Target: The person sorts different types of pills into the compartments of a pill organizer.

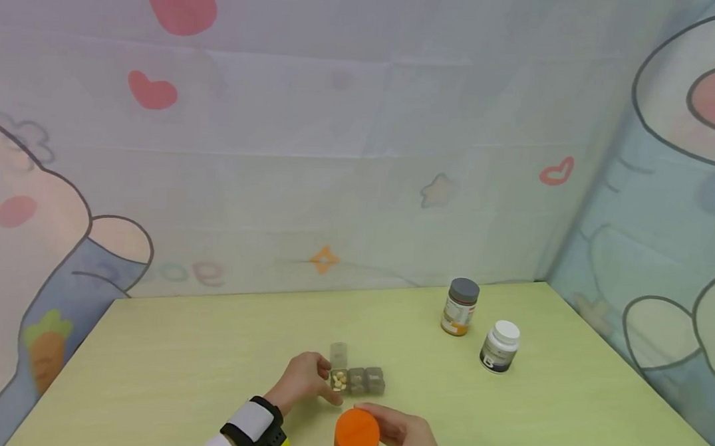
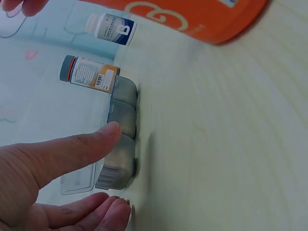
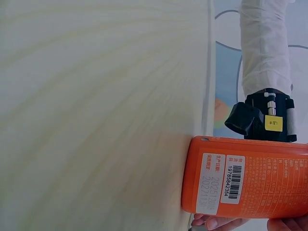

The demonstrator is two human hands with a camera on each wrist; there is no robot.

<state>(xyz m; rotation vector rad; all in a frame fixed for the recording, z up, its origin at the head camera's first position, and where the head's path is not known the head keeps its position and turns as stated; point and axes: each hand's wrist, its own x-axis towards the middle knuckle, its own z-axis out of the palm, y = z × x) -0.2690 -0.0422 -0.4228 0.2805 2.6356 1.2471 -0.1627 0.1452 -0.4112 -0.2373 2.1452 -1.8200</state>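
A small translucent grey pill organizer (image 1: 366,381) lies mid-table in the head view. Its left compartment has the lid (image 1: 338,355) flipped back and contains several pale tablets (image 1: 338,380). Around that left end is my left hand (image 1: 304,382), fingers and thumb spread apart; in the left wrist view the thumb (image 2: 79,151) overlaps the organizer's side. My right hand (image 1: 411,437) grips a large orange bottle (image 3: 245,178) with its orange cap (image 1: 357,432) on, close to the table in front of the organizer. Part of the right hand is hidden behind the bottle.
Toward the back right stand a brown bottle with a grey lid (image 1: 459,307) and a white bottle (image 1: 500,347). The pale yellow table (image 1: 209,336) ends against a printed cloth backdrop (image 1: 338,116) behind and at the right.
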